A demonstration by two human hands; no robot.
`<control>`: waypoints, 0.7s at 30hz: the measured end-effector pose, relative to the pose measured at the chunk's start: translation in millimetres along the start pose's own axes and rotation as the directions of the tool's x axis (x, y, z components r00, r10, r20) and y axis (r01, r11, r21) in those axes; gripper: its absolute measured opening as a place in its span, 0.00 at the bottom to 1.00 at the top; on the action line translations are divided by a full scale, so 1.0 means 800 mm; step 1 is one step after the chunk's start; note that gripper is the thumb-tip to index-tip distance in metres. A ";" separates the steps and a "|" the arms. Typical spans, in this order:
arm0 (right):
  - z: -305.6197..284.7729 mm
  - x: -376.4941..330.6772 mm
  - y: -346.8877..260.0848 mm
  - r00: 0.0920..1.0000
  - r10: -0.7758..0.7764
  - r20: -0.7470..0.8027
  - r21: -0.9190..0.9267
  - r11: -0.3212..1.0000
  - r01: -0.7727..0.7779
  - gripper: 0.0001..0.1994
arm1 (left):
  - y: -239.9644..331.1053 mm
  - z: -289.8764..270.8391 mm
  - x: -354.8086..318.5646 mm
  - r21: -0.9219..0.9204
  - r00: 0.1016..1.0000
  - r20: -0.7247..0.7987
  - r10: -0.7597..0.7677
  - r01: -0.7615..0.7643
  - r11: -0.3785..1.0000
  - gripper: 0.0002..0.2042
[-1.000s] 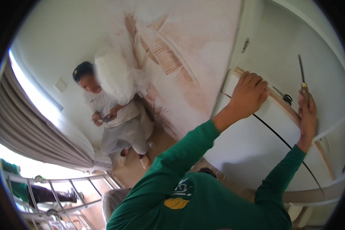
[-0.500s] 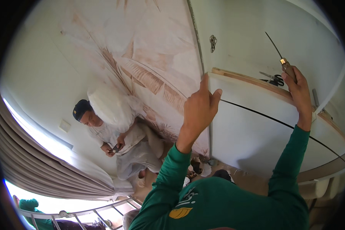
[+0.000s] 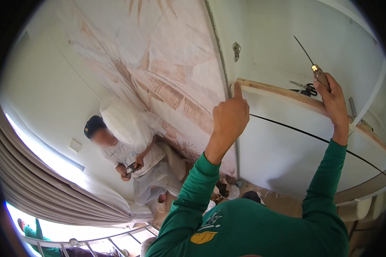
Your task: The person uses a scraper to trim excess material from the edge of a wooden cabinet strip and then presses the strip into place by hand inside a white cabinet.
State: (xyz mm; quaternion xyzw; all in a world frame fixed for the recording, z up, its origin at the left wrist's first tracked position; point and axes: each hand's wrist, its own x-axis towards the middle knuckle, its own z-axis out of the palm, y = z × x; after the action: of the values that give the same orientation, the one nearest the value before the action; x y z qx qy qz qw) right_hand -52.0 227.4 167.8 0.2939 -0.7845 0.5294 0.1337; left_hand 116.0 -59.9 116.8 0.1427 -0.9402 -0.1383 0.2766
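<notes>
Screwdriver (image 3: 315, 64), with a brown handle and a thin metal shaft, is shown gripped in the right hand (image 3: 333, 96); the fingers are wrapped fully around the handle and the shaft is pointed up and to the left, in front of the white cabinet (image 3: 287, 141). The tool is held high at the upper right of the view, just above the cabinet's wooden top edge (image 3: 278, 90). The left hand (image 3: 229, 118) is seen raised with the index finger extended and the other fingers curled into the palm; nothing is held in it. The fingertip is placed at the left end of the wooden top edge, where the cabinet meets the wall, though actual contact cannot be confirmed. The two hands are held well apart, each at one side of the cabinet's upper front. Both forearms are covered by green sleeves (image 3: 193, 192).

Behind the wooden edge, a pair of black-handled scissors (image 3: 304, 88) is seen lying on the cabinet top, near the right hand. A dark curved line is visible across the white cabinet front. A small metal bracket (image 3: 236, 50) is fixed to the white surface above the left hand. To the left, wallpaper (image 3: 158, 77) with a pale leaf pattern is shown. Farther left, another person (image 3: 133, 150) in light clothing and a dark cap is seen, a small object held in both hands. Grey curtains (image 3: 43, 188) are seen along the lower left.
</notes>
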 end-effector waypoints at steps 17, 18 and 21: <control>0.001 -0.002 -0.003 1.000 -0.018 -0.006 -0.006 1.000 0.018 0.16 | -0.040 -0.005 0.023 -0.320 0.995 0.007 0.099 -0.091 0.943 0.20; 0.001 -0.002 -0.003 1.000 -0.025 -0.003 -0.009 1.000 0.025 0.16 | -0.040 -0.001 0.021 -0.323 0.995 -0.008 0.095 -0.093 0.942 0.19; 0.000 -0.001 -0.001 0.999 -0.038 0.004 -0.022 0.999 0.038 0.16 | -0.039 0.005 0.020 -0.325 0.995 -0.039 0.097 -0.105 0.940 0.19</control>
State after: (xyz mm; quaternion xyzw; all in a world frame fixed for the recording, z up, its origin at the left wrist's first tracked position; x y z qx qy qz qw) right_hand -51.4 227.4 167.9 0.3082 -0.7848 0.5175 0.1458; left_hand 106.5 -93.8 110.4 0.0481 -0.9073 -0.2763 0.3134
